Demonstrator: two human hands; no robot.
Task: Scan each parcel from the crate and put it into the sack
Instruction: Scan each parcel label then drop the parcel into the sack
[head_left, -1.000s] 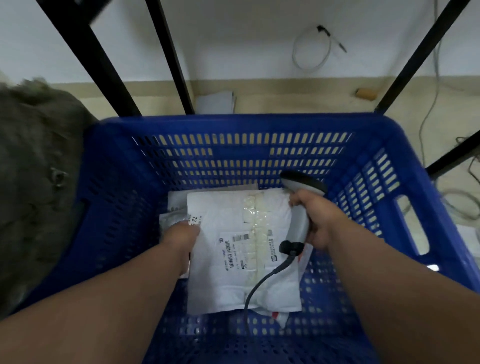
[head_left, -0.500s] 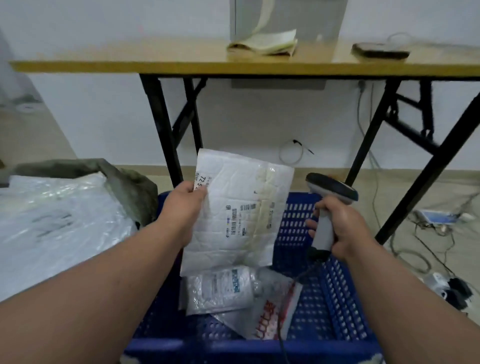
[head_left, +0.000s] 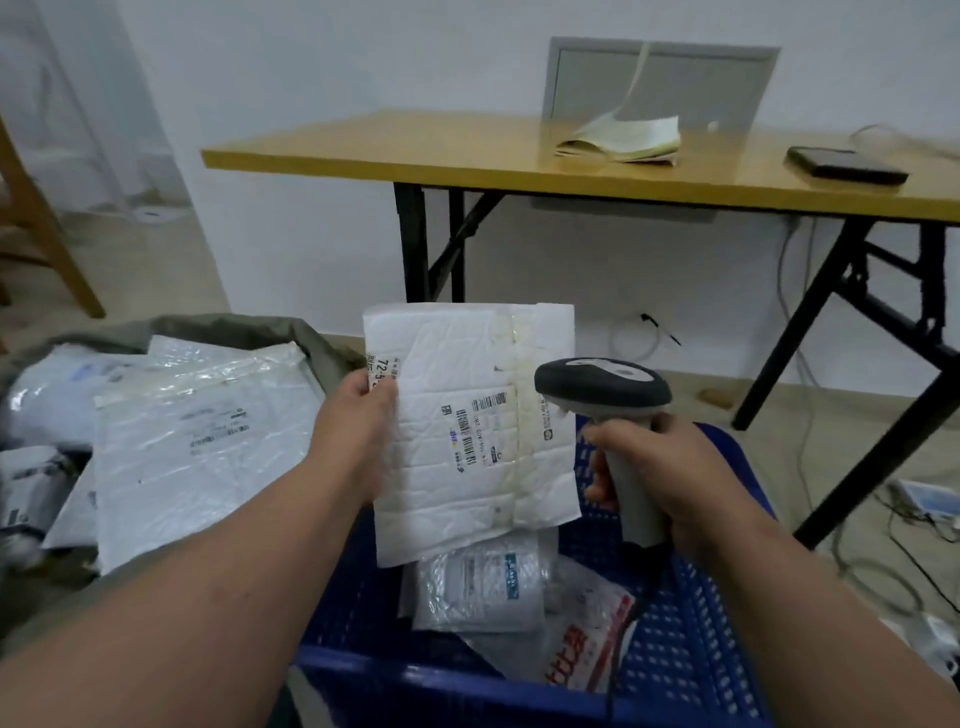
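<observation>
Lifted higher, parcel (head_left: 467, 431) pinched at its left edge by left hand (head_left: 358, 421) fingers.

Both bare forearms extend forward from the lower frame edge, converging toward the centre. The left hand (head_left: 358, 421) is raised, back of hand toward the camera, thumb on the near face of a white parcel (head_left: 467, 431) and fingers behind it, pinching its left edge. The right hand (head_left: 670, 467) is upright, fingers curled round the grip of a handheld scanner (head_left: 608, 400), index finger at the front of the grip.
</observation>
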